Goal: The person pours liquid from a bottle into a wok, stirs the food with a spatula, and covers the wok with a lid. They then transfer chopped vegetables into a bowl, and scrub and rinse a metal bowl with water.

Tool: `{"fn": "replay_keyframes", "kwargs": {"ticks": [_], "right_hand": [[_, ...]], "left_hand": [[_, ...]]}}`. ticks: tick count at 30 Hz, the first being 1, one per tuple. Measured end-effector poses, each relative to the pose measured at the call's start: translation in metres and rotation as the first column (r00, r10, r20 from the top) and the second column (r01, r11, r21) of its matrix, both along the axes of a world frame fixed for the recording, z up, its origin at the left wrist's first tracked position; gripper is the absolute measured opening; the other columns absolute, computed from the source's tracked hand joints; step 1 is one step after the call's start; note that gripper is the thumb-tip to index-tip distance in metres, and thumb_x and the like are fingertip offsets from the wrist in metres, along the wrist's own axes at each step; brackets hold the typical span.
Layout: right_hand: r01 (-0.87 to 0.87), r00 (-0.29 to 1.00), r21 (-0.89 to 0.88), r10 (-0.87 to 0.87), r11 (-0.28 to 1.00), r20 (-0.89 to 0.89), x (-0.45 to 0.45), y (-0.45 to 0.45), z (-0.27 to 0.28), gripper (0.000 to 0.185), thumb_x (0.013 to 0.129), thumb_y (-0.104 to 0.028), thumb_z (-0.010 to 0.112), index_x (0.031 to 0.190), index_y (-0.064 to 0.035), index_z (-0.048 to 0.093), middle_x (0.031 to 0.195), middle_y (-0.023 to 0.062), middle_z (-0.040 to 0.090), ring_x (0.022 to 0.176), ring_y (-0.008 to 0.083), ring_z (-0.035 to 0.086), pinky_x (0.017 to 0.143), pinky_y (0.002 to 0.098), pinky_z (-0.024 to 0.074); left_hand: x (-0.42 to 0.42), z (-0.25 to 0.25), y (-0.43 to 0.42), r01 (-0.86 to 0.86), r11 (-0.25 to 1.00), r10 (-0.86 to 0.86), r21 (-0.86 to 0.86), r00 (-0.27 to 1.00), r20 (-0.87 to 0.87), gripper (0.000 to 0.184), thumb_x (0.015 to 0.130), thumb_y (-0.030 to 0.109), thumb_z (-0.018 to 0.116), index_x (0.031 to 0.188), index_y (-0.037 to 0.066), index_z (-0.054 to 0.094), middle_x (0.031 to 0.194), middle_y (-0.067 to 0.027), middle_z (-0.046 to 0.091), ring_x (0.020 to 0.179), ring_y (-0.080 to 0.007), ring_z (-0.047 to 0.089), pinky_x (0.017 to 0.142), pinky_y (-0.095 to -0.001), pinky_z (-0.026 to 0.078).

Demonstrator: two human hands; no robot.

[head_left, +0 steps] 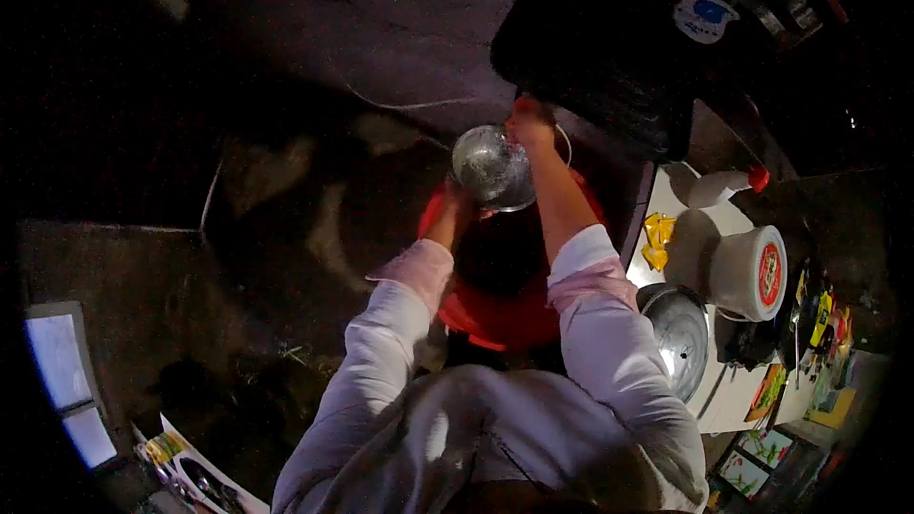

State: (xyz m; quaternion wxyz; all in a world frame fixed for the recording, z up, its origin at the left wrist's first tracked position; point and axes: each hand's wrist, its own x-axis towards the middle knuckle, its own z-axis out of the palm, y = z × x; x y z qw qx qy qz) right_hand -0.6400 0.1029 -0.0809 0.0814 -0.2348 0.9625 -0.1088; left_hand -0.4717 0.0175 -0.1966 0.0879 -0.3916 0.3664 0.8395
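Observation:
A round metal pot point(493, 169) is tilted above a large red tub point(497, 320) whose inside is dark. My left hand point(460, 198) grips the pot's lower left rim. On the pot's upper right, my right hand point(531, 122) is closed, blurred and in shadow; whether it holds the rim or something small against it cannot be made out. A thin curved handle shows just right of that hand.
At the right, a white table point(728, 390) bears a metal lid point(678, 338), a white bucket point(747, 271), yellow packets point(658, 240) and a bottle with a red cap point(728, 187). A dark bulky object point(600, 76) stands beyond the tub.

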Motion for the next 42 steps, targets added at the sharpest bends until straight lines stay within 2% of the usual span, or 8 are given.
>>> {"fn": "replay_keyframes", "kwargs": {"ticks": [7,9,13,27,29,35,37,42], "right_hand": [[0.423,0.865,-0.621,-0.089,0.660,0.494,0.084,0.017,-0.058,0.028,0.080,-0.025,0.052,0.101,-0.0072,0.054,0.085,0.0129,0.059,0.084,0.0321,0.057,0.072,0.0414,0.0461],[-0.504,0.862,-0.204,0.503,0.839,-0.063,0.114,0.008,-0.041,0.032,0.081,-0.026,0.051,0.108,-0.0091,0.053,0.095,0.0134,0.059,0.093,0.0311,0.055,0.080,0.0409,0.0439],[-0.597,0.787,0.451,0.379,0.663,0.486,0.180,-0.055,-0.014,0.031,0.080,-0.025,0.050,0.107,-0.0125,0.056,0.107,0.0161,0.055,0.098,0.0334,0.052,0.085,0.0394,0.0415],[-0.927,0.145,-0.175,0.745,0.333,0.651,0.525,-0.287,0.053,0.030,0.073,-0.030,0.054,0.094,-0.0093,0.062,0.098,0.0110,0.061,0.087,0.0296,0.057,0.076,0.0394,0.0442],[-0.949,0.299,-0.074,0.949,0.307,0.105,0.588,-0.314,0.077,0.028,0.075,-0.029,0.052,0.087,-0.0059,0.063,0.091,0.0144,0.062,0.079,0.0301,0.060,0.071,0.0386,0.0468],[-0.884,-0.111,0.356,0.877,-0.303,0.468,0.789,-0.330,0.100,0.033,0.079,-0.031,0.049,0.100,-0.0070,0.059,0.104,0.0148,0.057,0.095,0.0288,0.055,0.079,0.0387,0.0438],[-0.900,-0.296,-0.351,0.953,-0.259,0.057,0.850,-0.338,0.099,0.031,0.082,-0.030,0.046,0.102,-0.0084,0.058,0.109,0.0134,0.054,0.103,0.0275,0.049,0.086,0.0377,0.0395],[-0.587,-0.672,-0.315,0.666,-0.745,-0.324,0.986,-0.374,0.078,0.026,0.085,-0.028,0.043,0.102,-0.0134,0.057,0.113,0.0068,0.052,0.109,0.0246,0.044,0.094,0.0424,0.0309]], "left_hand": [[0.073,0.097,-0.007,-0.103,0.984,0.104,-0.145,0.995,0.003,0.072,0.081,0.014,0.054,0.137,0.015,0.008,0.128,-0.0099,0.035,0.093,-0.0292,0.049,0.076,-0.0390,0.044],[0.106,0.122,-0.017,-0.110,0.976,0.112,-0.189,0.994,0.003,0.063,0.081,0.010,0.050,0.134,0.013,0.015,0.122,-0.0111,0.040,0.097,-0.0252,0.048,0.080,-0.0355,0.042],[0.181,0.083,-0.050,-0.186,0.907,0.103,-0.379,0.968,-0.229,0.067,0.081,0.012,0.053,0.135,0.013,0.014,0.120,-0.0087,0.043,0.093,-0.0191,0.049,0.077,-0.0325,0.043],[0.530,0.158,-0.156,-0.552,0.788,0.391,-0.273,0.791,-0.471,0.048,0.081,0.007,0.046,0.127,0.010,0.031,0.109,-0.0076,0.051,0.095,-0.0211,0.052,0.079,-0.0352,0.045],[0.596,0.176,-0.164,-0.704,0.694,0.630,-0.150,0.695,-0.346,0.053,0.079,0.002,0.043,0.129,0.012,0.028,0.108,-0.0077,0.051,0.091,-0.0231,0.054,0.074,-0.0368,0.047],[0.761,0.189,-0.179,-0.855,0.433,0.804,-0.284,0.509,-0.308,0.058,0.080,0.001,0.041,0.132,0.016,0.020,0.112,-0.0087,0.048,0.089,-0.0239,0.055,0.069,-0.0393,0.049],[0.807,0.194,-0.180,-0.887,0.383,0.847,-0.259,0.449,-0.286,0.058,0.080,0.002,0.041,0.132,0.017,0.020,0.113,-0.0092,0.047,0.091,-0.0231,0.054,0.066,-0.0385,0.050],[0.891,0.214,-0.165,-0.945,0.203,0.910,-0.256,0.279,-0.308,0.056,0.076,0.004,0.045,0.128,0.016,0.026,0.109,-0.0097,0.049,0.080,-0.0230,0.058,0.053,-0.0376,0.052]]}}
